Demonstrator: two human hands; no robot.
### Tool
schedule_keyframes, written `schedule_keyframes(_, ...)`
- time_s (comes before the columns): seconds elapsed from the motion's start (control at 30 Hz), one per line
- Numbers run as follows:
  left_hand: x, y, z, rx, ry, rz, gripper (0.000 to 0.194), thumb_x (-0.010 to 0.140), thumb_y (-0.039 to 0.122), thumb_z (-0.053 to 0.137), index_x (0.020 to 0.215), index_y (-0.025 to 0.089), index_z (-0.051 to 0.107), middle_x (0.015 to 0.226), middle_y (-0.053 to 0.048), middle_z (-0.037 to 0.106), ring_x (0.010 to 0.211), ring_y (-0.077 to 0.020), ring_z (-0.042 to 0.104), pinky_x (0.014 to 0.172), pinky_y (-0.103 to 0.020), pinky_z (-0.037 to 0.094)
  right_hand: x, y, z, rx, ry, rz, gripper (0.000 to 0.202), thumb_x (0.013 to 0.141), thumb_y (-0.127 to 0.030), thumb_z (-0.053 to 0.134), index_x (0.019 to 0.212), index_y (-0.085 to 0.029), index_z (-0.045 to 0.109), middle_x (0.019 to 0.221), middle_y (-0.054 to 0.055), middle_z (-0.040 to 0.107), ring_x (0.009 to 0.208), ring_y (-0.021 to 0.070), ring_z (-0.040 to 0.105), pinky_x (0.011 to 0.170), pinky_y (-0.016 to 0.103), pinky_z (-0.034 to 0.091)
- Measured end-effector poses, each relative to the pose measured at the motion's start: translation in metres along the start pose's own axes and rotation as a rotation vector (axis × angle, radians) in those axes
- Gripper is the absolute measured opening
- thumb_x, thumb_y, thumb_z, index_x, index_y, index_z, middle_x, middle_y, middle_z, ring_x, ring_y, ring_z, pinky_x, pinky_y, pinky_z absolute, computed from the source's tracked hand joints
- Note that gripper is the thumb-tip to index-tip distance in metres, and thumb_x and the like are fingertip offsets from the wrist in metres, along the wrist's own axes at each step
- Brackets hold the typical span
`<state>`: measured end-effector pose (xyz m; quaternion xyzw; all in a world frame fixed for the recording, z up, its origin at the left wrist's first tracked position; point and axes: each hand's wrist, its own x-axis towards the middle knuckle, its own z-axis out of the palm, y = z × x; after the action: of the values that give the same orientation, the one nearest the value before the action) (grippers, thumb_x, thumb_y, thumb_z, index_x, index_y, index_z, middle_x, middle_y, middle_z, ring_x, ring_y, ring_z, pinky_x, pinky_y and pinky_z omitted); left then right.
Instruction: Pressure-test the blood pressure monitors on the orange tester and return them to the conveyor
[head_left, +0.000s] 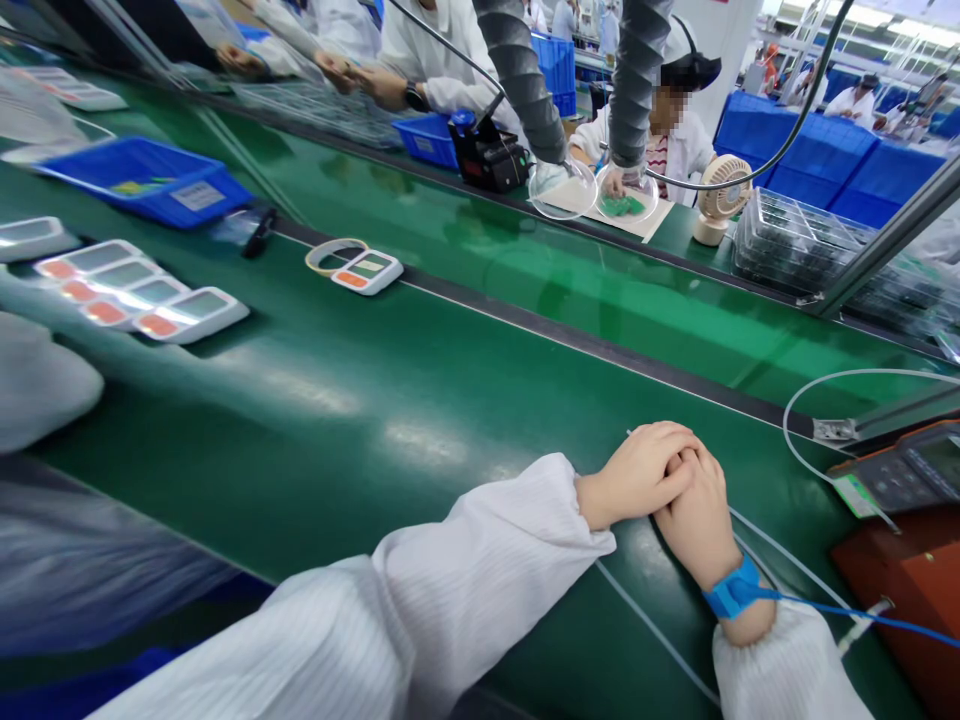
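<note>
My left hand lies over my right hand on the green work surface, its fingers folded across the back of the right one. Most of the right hand's fingers are hidden under it, and I cannot tell how they are bent. No tool or part shows in either hand. Around my right wrist is a blue wrist strap with a blue cord running off to the right. Thin pale cables pass below and beside my hands.
Several white devices with orange patches lie at left, one device with a looped cable farther in. A blue tray stands behind. At right are an orange-edged meter and a red-brown box. Co-workers sit across; a sleeve is at left.
</note>
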<state>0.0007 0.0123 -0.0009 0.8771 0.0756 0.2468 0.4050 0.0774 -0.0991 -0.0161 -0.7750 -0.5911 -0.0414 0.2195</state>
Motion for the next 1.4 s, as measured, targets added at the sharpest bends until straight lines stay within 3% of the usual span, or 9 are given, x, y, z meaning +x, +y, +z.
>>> schedule_keyframes(0.37,-0.0002,0.0014,-0.001,0.01,-0.012,-0.023,0.027,0.09,0.025,0.046,0.11,0.018,0.062,0.116,-0.011,0.068,0.114,-0.0242,0.06,0.103,-0.043,0.045,0.0016,-0.0012,-0.0022,0.012,-0.023,0.019,0.038,0.09,-0.021,0.049,0.126,-0.016,0.059,0.126,0.013,0.062,0.125,0.0293,0.049,0.104,0.048,0.04)
schedule_keyframes(0.6,-0.003,0.0007,-0.0003,0.017,0.02,-0.062,0.046,0.089,0.027,0.048,0.133,0.016,0.049,0.13,-0.013,0.062,0.121,-0.0266,0.057,0.105,-0.047,0.044,0.0018,0.0015,-0.0018,-0.005,-0.058,-0.013,0.042,0.092,-0.021,0.047,0.133,-0.017,0.055,0.138,0.011,0.056,0.136,0.0287,0.039,0.109,0.047,0.035)
schedule_keyframes(0.8,-0.0007,0.0013,-0.0008,0.022,-0.01,-0.018,0.026,0.091,0.024,0.046,0.111,0.018,0.063,0.117,-0.009,0.068,0.115,-0.0239,0.06,0.104,-0.042,0.045,0.0003,0.0005,-0.0001,-0.008,-0.024,0.012,0.036,0.092,-0.021,0.047,0.125,-0.015,0.06,0.123,0.013,0.063,0.124,0.0303,0.049,0.104,0.047,0.038)
schedule_keyframes(1.4,0.0,0.0003,0.0,0.021,-0.007,-0.014,0.027,0.091,0.025,0.046,0.11,0.018,0.063,0.116,-0.01,0.068,0.115,-0.024,0.059,0.103,-0.043,0.046,0.0001,0.0002,-0.0003,0.001,-0.023,0.009,0.036,0.091,-0.02,0.048,0.125,-0.017,0.06,0.126,0.012,0.063,0.126,0.0298,0.049,0.105,0.047,0.038)
